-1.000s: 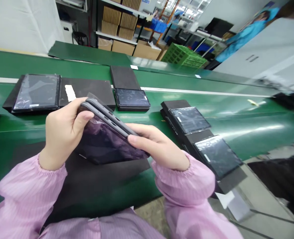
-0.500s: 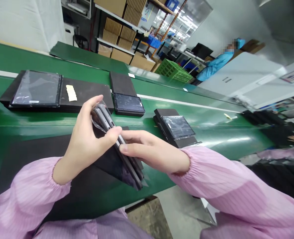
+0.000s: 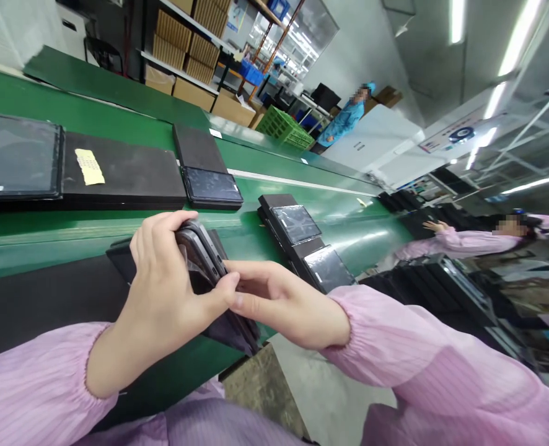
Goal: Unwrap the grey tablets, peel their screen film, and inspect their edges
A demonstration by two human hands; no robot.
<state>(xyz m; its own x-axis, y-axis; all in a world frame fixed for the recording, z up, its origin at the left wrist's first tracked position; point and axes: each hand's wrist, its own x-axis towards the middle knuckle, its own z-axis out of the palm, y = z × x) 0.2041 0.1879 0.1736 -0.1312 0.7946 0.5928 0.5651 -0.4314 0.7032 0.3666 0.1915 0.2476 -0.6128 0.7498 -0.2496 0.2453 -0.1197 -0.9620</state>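
My left hand (image 3: 165,291) is wrapped round the top edge of a dark tablet (image 3: 204,257) that stands on edge, tilted, above a black mat (image 3: 33,297) at the near side of the green conveyor belt (image 3: 116,232). My right hand (image 3: 281,300) grips the same tablet from the right side, thumb meeting my left thumb. A clear film wrinkles over the tablet's face. Pink sleeves cover both arms.
More tablets on black mats lie along the belt: one at far left (image 3: 17,155), one in the middle (image 3: 212,186), two to the right (image 3: 297,223). A yellow note (image 3: 90,167) sits on a mat. A person in pink (image 3: 469,238) works at right, another in blue (image 3: 344,121) stands behind.
Both hands turned the tablet from nearly flat to standing on edge. The view swung right and up, bringing the seated person at right into sight.
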